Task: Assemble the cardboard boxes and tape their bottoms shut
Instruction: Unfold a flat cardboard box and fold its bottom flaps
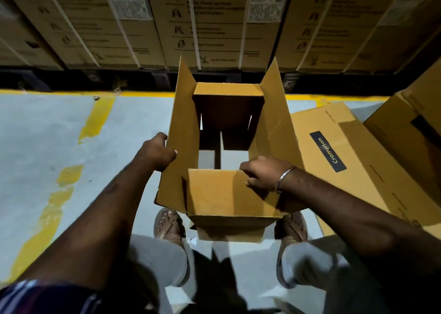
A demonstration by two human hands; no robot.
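Right in the middle, a brown cardboard box [229, 146] with smooth, flat sides is held above the grey concrete floor [47, 134]. Its long side flaps are stood up and the near short flap is folded inward. Floor can be seen through gaps at its bottom. The left hand [157, 152] is curled round the edge of the left flap. The right hand [263, 176], with a thin silver bangle [285, 177] on its wrist, is closed on the near flap's corner. A flat brown box with a dark label [346, 156] is laid at the right. Big strapped cartons [214, 22] are stacked behind.
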